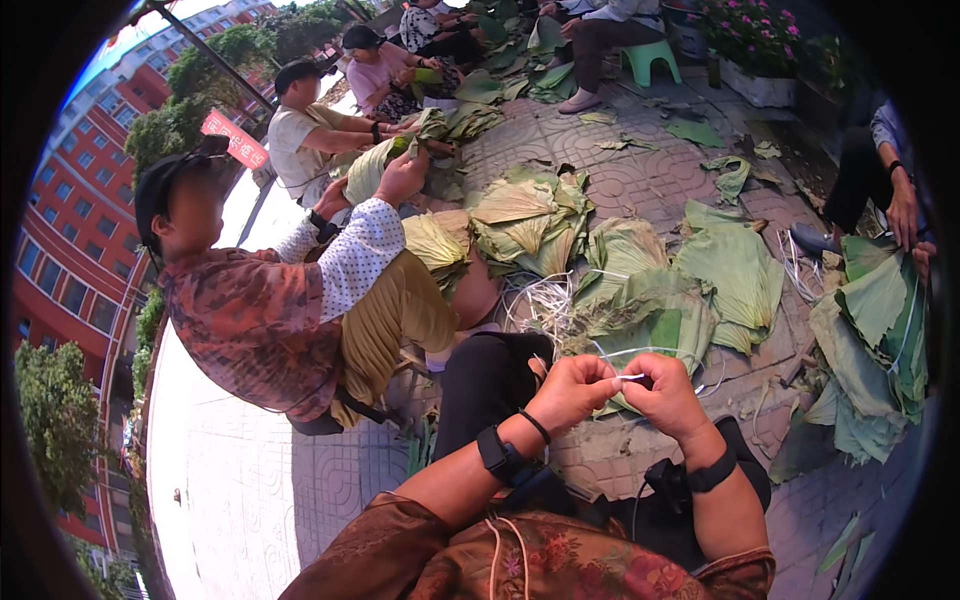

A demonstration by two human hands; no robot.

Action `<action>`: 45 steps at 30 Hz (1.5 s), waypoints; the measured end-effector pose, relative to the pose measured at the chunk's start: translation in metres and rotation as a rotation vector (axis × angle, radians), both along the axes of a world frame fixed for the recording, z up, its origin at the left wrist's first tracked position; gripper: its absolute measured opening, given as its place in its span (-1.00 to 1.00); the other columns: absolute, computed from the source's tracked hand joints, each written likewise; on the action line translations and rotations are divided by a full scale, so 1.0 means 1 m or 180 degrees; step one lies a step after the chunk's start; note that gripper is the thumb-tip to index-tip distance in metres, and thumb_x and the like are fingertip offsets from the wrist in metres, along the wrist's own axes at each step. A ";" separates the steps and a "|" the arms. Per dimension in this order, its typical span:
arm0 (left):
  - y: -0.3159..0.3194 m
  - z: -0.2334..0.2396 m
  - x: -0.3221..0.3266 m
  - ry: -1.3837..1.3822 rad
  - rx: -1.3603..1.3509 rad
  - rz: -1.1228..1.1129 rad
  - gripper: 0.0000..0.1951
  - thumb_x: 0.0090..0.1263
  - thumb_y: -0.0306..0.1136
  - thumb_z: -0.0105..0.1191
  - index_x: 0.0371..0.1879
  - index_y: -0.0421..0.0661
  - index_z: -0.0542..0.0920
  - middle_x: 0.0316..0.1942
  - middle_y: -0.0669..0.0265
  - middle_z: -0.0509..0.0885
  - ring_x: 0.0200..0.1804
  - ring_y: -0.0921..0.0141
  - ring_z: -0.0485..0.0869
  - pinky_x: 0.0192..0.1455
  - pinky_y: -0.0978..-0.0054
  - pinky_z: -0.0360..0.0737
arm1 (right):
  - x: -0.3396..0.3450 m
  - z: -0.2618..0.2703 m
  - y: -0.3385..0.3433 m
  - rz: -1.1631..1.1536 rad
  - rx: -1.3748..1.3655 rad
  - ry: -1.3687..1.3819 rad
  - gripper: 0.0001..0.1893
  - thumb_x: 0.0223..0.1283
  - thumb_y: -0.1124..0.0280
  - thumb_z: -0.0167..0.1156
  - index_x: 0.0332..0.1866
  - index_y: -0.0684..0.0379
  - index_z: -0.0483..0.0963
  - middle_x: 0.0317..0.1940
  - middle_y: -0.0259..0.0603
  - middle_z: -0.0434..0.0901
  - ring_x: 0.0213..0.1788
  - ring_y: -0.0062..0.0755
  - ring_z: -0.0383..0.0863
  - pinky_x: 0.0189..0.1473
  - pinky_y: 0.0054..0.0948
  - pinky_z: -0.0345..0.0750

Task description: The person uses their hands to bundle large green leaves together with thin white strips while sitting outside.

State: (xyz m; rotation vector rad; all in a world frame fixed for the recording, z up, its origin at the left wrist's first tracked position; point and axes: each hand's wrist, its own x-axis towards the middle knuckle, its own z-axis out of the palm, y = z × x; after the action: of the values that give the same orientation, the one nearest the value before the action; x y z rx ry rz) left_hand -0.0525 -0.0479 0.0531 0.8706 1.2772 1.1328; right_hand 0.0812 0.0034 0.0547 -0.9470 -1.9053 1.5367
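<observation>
My left hand (576, 391) and my right hand (670, 396) meet in front of my knees. Pinched between both sets of fingertips is a thin white string (634, 376). Right behind my hands lies a bundle of large green, partly dried leaves (675, 311), which look like lotus leaves. Part of the white string runs across this bundle; my hands hide where it passes underneath. Beyond my left hand, a tangled heap of white strings (546, 304) rests on the paving. Each of my wrists wears a dark band.
More leaf stacks (529, 217) lie ahead, with another leaf pile (731, 270) to the right. At my left a seated person (247, 315) holds folded leaves (371, 171). A person at far right grips a leaf bundle (874, 345). Farther back stand a green stool (651, 61) and a flower planter (757, 84).
</observation>
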 end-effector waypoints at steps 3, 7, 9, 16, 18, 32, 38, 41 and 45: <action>0.001 0.001 -0.003 0.0076 -0.0122 -0.0076 -0.88 0.03 -0.44 0.01 -0.63 -0.19 0.39 -0.73 0.48 0.38 -0.68 0.68 0.29 -0.69 0.77 0.20 | -0.001 0.004 -0.001 0.0029 0.0016 0.0006 -0.91 -0.33 0.52 0.06 -0.63 0.32 0.37 -0.74 -0.25 0.37 -0.66 -0.60 0.32 -0.62 -0.63 0.27; -0.001 0.009 -0.003 0.0154 -0.0217 -0.0046 -0.88 0.03 -0.44 0.01 -0.62 -0.19 0.39 -0.73 0.48 0.38 -0.68 0.67 0.30 -0.68 0.76 0.21 | -0.003 0.005 -0.002 0.0063 -0.0038 -0.0030 -0.91 -0.32 0.52 0.06 -0.65 0.31 0.36 -0.74 -0.27 0.36 -0.66 -0.63 0.31 -0.62 -0.64 0.27; -0.001 0.010 -0.004 0.0206 -0.0243 -0.0029 -0.88 0.03 -0.44 0.01 -0.62 -0.19 0.39 -0.73 0.48 0.38 -0.68 0.67 0.30 -0.69 0.76 0.21 | -0.004 0.005 -0.002 0.0079 0.0011 -0.0035 -0.91 -0.33 0.52 0.06 -0.66 0.31 0.36 -0.75 -0.28 0.36 -0.66 -0.63 0.30 -0.63 -0.64 0.26; -0.002 0.007 -0.010 0.0374 -0.0095 -0.0108 -0.87 0.02 -0.42 0.02 -0.63 -0.18 0.38 -0.74 0.48 0.37 -0.69 0.68 0.29 -0.70 0.76 0.20 | -0.009 0.009 -0.004 0.0029 0.0005 -0.0065 -0.92 -0.34 0.52 0.05 -0.67 0.31 0.35 -0.75 -0.27 0.35 -0.68 -0.60 0.30 -0.64 -0.63 0.26; -0.003 0.006 -0.012 0.0390 -0.0068 -0.0106 -0.87 0.02 -0.42 0.03 -0.63 -0.18 0.38 -0.74 0.48 0.37 -0.69 0.68 0.28 -0.70 0.76 0.19 | -0.011 0.008 -0.004 0.0041 -0.0007 -0.0037 -0.92 -0.34 0.52 0.05 -0.67 0.31 0.35 -0.74 -0.26 0.35 -0.68 -0.59 0.30 -0.63 -0.62 0.26; -0.009 -0.001 -0.032 0.0105 0.0054 -0.0223 -0.88 0.02 -0.44 0.00 -0.65 -0.17 0.39 -0.75 0.49 0.35 -0.70 0.67 0.27 -0.71 0.75 0.18 | -0.027 0.007 -0.012 0.0070 0.0028 -0.0065 -0.91 -0.32 0.52 0.07 -0.67 0.29 0.33 -0.74 -0.36 0.31 -0.67 -0.69 0.23 -0.65 -0.67 0.20; -0.018 -0.002 -0.039 0.0086 -0.0005 -0.0248 -0.88 0.05 -0.41 -0.01 -0.61 -0.17 0.39 -0.72 0.51 0.35 -0.68 0.69 0.26 -0.69 0.78 0.18 | -0.036 0.010 -0.019 0.0081 -0.0137 -0.0072 -0.90 -0.33 0.52 0.05 -0.70 0.30 0.31 -0.75 -0.34 0.30 -0.69 -0.67 0.23 -0.66 -0.66 0.19; -0.016 -0.006 -0.049 0.0291 -0.0018 -0.0277 -0.88 0.05 -0.42 -0.01 -0.61 -0.18 0.39 -0.71 0.49 0.37 -0.67 0.68 0.28 -0.68 0.76 0.20 | -0.043 0.011 -0.020 0.0097 -0.0071 -0.0038 -0.90 -0.34 0.52 0.05 -0.71 0.30 0.31 -0.76 -0.35 0.29 -0.69 -0.68 0.22 -0.67 -0.66 0.18; -0.016 -0.002 -0.054 0.0517 0.0132 -0.0424 -0.88 0.06 -0.42 -0.03 -0.61 -0.19 0.39 -0.70 0.49 0.37 -0.65 0.67 0.28 -0.65 0.76 0.23 | -0.047 0.017 -0.021 0.0063 0.0250 -0.0066 -0.90 -0.36 0.52 0.06 -0.72 0.29 0.30 -0.77 -0.31 0.29 -0.71 -0.62 0.23 -0.68 -0.62 0.18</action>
State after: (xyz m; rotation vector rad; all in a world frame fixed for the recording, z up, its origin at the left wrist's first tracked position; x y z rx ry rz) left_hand -0.1061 -0.0639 0.0511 1.0806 1.3104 1.0021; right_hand 0.0338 -0.0175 0.0717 -0.9159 -1.9798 1.4573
